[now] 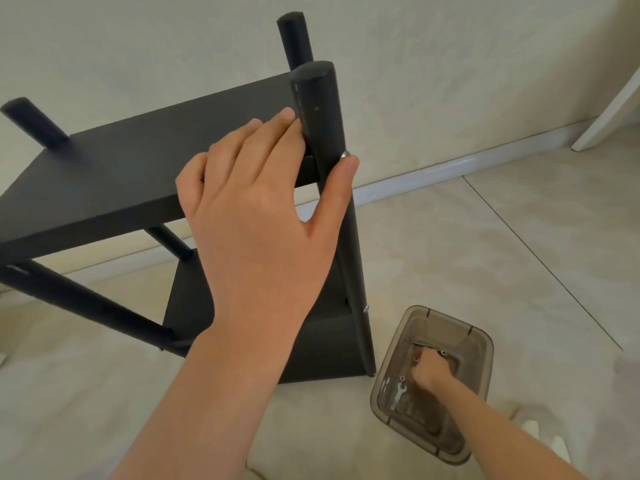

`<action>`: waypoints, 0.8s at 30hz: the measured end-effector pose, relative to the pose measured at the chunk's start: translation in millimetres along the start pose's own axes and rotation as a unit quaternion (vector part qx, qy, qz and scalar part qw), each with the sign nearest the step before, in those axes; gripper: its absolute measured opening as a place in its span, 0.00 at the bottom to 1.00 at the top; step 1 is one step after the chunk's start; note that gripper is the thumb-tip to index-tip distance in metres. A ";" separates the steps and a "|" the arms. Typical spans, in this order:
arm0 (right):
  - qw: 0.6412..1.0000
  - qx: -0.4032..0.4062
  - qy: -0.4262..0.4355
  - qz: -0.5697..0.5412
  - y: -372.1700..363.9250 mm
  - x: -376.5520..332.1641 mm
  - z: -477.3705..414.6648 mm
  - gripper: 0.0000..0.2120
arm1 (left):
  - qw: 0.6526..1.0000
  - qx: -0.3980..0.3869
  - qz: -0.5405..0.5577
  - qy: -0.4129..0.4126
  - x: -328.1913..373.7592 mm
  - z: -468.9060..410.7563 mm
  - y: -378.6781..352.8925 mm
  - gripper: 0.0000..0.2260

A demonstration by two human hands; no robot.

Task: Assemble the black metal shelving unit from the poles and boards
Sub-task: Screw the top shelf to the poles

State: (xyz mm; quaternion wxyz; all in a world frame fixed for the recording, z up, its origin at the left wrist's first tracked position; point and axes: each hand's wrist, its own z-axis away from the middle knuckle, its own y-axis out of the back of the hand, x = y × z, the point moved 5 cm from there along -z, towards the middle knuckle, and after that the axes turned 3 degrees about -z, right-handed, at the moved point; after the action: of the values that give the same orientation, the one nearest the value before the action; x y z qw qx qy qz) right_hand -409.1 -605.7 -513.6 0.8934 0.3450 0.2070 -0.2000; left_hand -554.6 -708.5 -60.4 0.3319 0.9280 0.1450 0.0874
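The black shelving unit stands on the floor with an upper board [114, 168] and a lower board [311, 341] joined by black poles. My left hand [263, 209] rests on the upper board's near right corner, fingers against the near right pole [322, 109] and thumb beside a silver screw [345, 154] in it. My right hand [429, 370] reaches down into a smoky clear plastic container [391, 386] on the floor, its fingers curled among small screws; whether it holds one is hidden. A small silver wrench [399, 394] lies in the container.
Other pole tops rise at the far right [294, 32] and far left [27, 116] of the upper board. A pale wall with a white baseboard [450, 168] runs behind. A white door frame [609, 109] stands at the right. The floor is beige tile.
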 end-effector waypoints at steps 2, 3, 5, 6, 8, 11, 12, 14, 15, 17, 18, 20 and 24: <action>1.000 0.016 0.015 0.009 -6.3 4.8 -6.0 0.16 | 1.000 0.000 0.001 -0.002 -1.1 0.3 0.0 0.21; 0.999 0.025 0.025 0.004 -8.5 7.5 -8.6 0.16 | 1.000 -0.001 0.003 -0.003 -0.8 0.8 -0.2 0.20; 0.998 0.044 0.042 -0.010 -10.0 11.2 -12.4 0.16 | 1.000 -0.006 -0.003 -0.002 0.2 1.3 1.0 0.20; 0.998 0.048 0.044 -0.011 -10.6 12.4 -14.1 0.16 | 1.000 -0.007 -0.008 -0.002 0.0 1.2 1.8 0.20; 0.998 0.050 0.044 0.013 -9.7 14.0 -16.8 0.17 | 1.000 -0.006 -0.010 -0.001 0.4 0.7 2.0 0.20; 0.995 0.042 0.060 0.069 -9.6 11.4 -17.0 0.16 | 1.000 -0.005 -0.009 0.001 0.3 -0.3 1.4 0.22; 0.994 0.038 0.065 0.081 -10.2 11.3 -17.5 0.15 | 1.000 -0.002 -0.005 0.000 1.1 -0.7 0.8 0.23; 0.990 0.037 0.071 0.119 -11.3 12.4 -16.3 0.11 | 1.000 0.011 0.007 -0.006 0.2 0.0 0.0 0.22; 0.987 0.040 0.071 0.139 -11.6 13.2 -15.2 0.09 | 1.000 0.015 0.004 -0.013 -3.0 0.5 -1.4 0.21; 0.982 0.043 0.071 0.170 -13.8 15.3 -13.3 0.08 | 0.999 0.008 -0.025 -0.039 -12.0 1.8 -6.7 0.18; 0.980 0.043 0.073 0.182 -15.2 16.0 -12.2 0.08 | 0.998 -0.004 -0.041 -0.049 -17.7 2.3 -10.7 0.18; 0.977 0.044 0.078 0.195 -17.6 17.3 -11.7 0.07 | 0.996 -0.002 -0.062 -0.057 -27.3 1.8 -16.5 0.18; 0.974 0.042 0.083 0.207 -18.5 20.2 -14.7 0.08 | 0.996 0.024 -0.062 -0.060 -27.2 2.6 -22.9 0.22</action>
State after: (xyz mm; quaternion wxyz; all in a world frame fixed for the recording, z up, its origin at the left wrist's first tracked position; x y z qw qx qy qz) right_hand -404.9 -612.3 -543.7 0.8800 0.4327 0.1955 0.0103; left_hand -584.4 -702.0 -78.9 0.3225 0.9285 0.1839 0.0071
